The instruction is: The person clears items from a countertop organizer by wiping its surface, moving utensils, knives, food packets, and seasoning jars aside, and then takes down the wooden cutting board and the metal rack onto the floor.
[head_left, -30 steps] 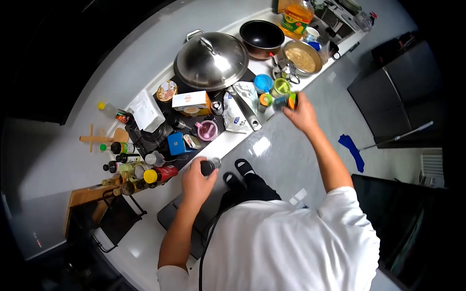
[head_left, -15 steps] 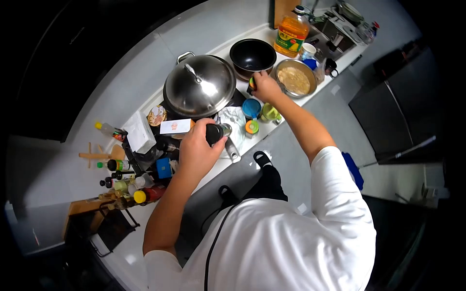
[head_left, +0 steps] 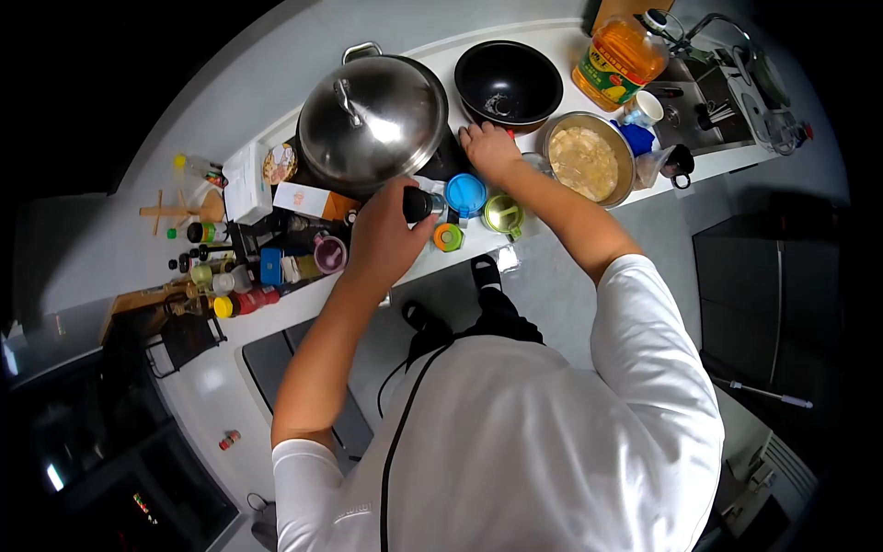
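My left hand [head_left: 391, 225] is wrapped round a black-capped jar [head_left: 420, 205], held above the counter near the lidded steel pan [head_left: 372, 120]. By the front rim of the black bowl [head_left: 509, 85], my right hand [head_left: 490, 150] has its fingers bent down; whatever it holds is hidden under them. Between the two hands stand a blue-lidded container [head_left: 465, 194], a green-lidded container [head_left: 503, 213] and a small jar with an orange and green cap [head_left: 448, 237]. A steel bowl of pale food in liquid [head_left: 584, 164] is right of my right hand.
An oil bottle [head_left: 618, 63], a white cup [head_left: 643, 109] and a dark mug [head_left: 678, 164] stand near the sink [head_left: 708, 115]. At the left are a white and orange box [head_left: 317, 201], a pink cup [head_left: 329, 253], a red bottle with yellow cap [head_left: 246, 302] and several other bottles.
My left hand has moved up to the counter with the black-capped jar. My right hand has carried an orange-and-green-capped jar to the black bowl's edge, where that jar is now hidden. The view has shifted.
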{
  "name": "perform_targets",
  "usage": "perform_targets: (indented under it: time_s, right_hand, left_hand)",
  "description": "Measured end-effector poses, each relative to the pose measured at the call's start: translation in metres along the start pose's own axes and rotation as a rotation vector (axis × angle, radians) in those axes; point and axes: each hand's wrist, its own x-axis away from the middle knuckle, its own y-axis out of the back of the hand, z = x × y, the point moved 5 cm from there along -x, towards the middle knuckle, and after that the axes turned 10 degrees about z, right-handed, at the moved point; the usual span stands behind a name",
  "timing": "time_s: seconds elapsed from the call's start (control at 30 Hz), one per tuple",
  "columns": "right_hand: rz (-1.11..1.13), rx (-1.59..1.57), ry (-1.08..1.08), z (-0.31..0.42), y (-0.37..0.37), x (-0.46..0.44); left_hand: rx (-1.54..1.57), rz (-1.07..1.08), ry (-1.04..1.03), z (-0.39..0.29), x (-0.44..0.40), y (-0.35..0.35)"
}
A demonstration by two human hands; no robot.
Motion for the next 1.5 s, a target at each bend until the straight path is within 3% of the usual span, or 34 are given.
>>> perform_targets:
  time_s: [0.33,0.43,0.53,0.63,0.93,1.07,1.2,1.3,1.5]
  right_hand:
    - [-0.175,-0.021,-0.048,-0.007,-0.005,0.008]
    - [-0.169,-0.265,-0.041,-0.016,0.026,0.031]
    - [-0.222,-1.027,0.072,-0.019,0.058,0.081]
    - [-0.117,-1.48,0.218,-0.008,0.075,0.11]
    - [0.061,-1.135,0.291,-0.025,0.097,0.107]
    - [-0.112,-1.01,0.366,-0.023,0.097,0.089]
    - [-0.103,-1.156,0.126,-0.02,0.095,0.067]
    - [-0.15,-0.967,0.003,-0.014,0.08,0.047]
    - [-0.12,-0.81,-0.033,0.006,0.036,0.012]
  left_hand:
    - [-0.059,-0.011,-0.015,-0.008,-0.022,-0.031]
    - [-0.077,-0.01,-0.017,-0.015,-0.034,-0.037]
    - [-0.059,-0.032,-0.014,-0.03,-0.048,-0.044]
    - [0.007,-0.034,-0.045,-0.038,-0.06,-0.062]
    - [0.01,-0.037,-0.089,-0.023,-0.074,-0.089]
    - [0.008,-0.077,-0.115,-0.009,-0.074,-0.078]
    - [0.026,-0.187,-0.112,-0.018,-0.05,-0.023]
    - [0.104,-0.273,0.004,-0.006,-0.018,0.019]
    - [0.1,-0.433,0.023,0.019,0.04,0.058]
